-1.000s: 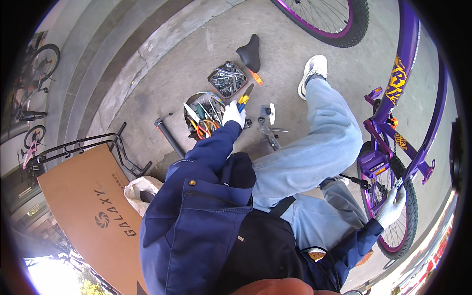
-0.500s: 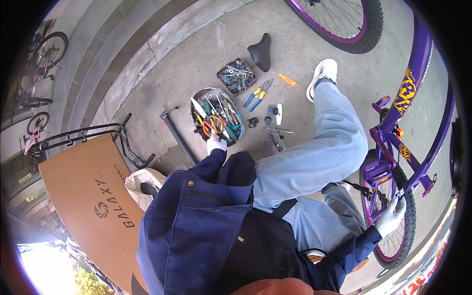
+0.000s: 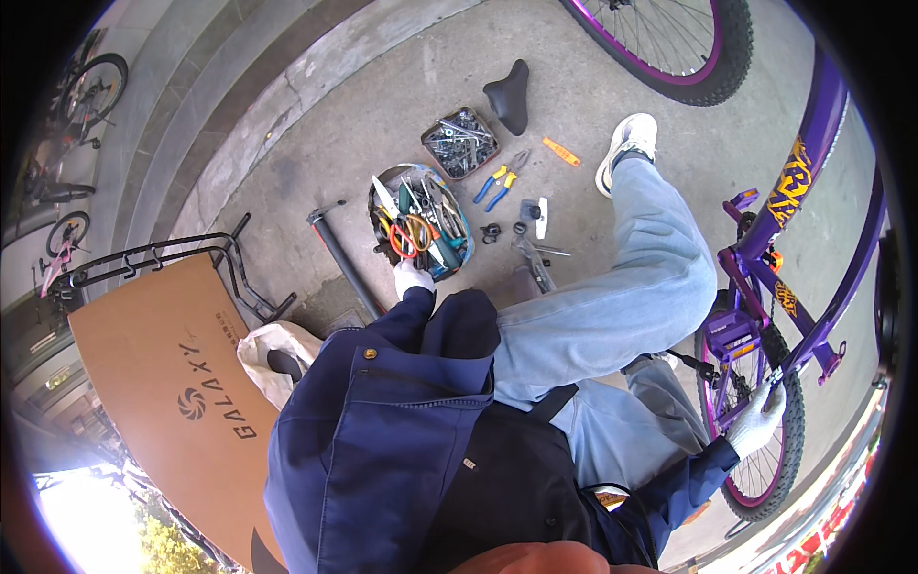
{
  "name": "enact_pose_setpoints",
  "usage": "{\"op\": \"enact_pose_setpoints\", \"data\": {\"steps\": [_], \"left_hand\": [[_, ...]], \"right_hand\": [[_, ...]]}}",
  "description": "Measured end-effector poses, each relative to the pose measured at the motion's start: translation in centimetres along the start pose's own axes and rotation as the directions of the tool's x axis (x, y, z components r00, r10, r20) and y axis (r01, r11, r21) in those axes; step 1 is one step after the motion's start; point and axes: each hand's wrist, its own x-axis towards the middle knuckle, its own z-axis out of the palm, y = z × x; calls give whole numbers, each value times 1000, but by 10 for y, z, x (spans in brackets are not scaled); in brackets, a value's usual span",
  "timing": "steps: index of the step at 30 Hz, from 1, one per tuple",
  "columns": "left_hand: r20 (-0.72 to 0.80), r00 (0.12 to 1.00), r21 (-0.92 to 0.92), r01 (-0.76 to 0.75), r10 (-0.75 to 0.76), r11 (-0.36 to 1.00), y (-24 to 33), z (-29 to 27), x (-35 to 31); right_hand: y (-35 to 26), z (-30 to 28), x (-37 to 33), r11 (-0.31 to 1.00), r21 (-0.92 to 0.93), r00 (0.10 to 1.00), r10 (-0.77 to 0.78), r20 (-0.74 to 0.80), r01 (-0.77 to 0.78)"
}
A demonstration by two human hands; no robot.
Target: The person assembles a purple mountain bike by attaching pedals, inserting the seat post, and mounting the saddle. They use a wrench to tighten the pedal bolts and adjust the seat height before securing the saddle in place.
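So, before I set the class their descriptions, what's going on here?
Someone's gloved left hand is at the near rim of a tool-filled container, while the gloved right hand is at the purple bicycle frame, beside a wheel. Blue-and-yellow pliers and a black saddle lie on the ground.

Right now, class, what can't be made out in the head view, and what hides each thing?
In the head view:
1. What the left hand touches: its own back hides the fingertips beside the tool bag.
2. The right hand's exact hold near the purple frame: too small.
3. The upper wheel's far part: cut off by the top edge.
4. Single pieces of hardware: small, overlapping.
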Motion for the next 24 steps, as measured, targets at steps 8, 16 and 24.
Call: {"op": "enact_pose_setpoints", "data": {"steps": [8,16,24], "left_hand": [[170,949,193,233,-266,953,14,0,47],[412,905,445,-100,-104,890,15,-12,73],[937,341,316,-918,73,240,8,-73,108]], "right_hand": [[-14,-1,-5,1000,17,999,3,-34,-2],[-22,1,-9,998,58,990,0,-139,8],[-42,-15,-20,982,189,986,32,-165,0]]}}
